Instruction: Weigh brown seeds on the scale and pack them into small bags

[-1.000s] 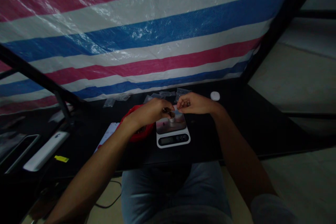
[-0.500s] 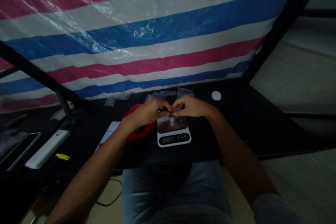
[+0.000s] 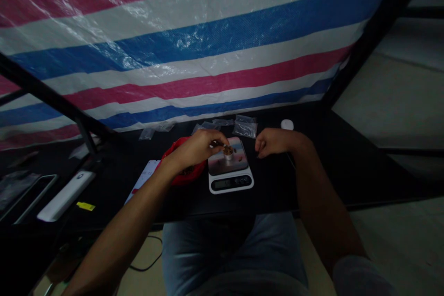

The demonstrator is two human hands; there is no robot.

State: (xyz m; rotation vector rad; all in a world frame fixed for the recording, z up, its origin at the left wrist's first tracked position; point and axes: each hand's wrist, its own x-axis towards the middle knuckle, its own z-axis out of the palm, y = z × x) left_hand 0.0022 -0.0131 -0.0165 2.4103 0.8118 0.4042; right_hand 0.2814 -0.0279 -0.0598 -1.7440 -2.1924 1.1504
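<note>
A small pale cup (image 3: 228, 156) heaped with brown bits stands on the steel plate of a white kitchen scale (image 3: 231, 189). At the cup's upper left edge is my left hand (image 3: 203, 145), thumb and forefinger drawn together; whatever lies between the fingertips is too small to tell. A few loose bits lie on the plate beside the cup. Right of the scale, my right hand (image 3: 274, 142) is held with curled fingers, and anything inside them is hidden. Partly under my left forearm sits a red bag or lined container (image 3: 199, 175) with dark bits in it.
Clear plastic bags (image 3: 245, 126) lie along the back of the black table (image 3: 270, 194). A small white case (image 3: 287, 124) is behind my right hand. To the left are a lit phone (image 3: 141, 178), a white bar-shaped device (image 3: 65, 196) and a yellow tag (image 3: 86, 206). Striped sheeting (image 3: 208, 81) hangs behind.
My right hand has moved off the cup to the right, past the scale. My left hand stays at the cup, whose heaped contents now show more plainly.
</note>
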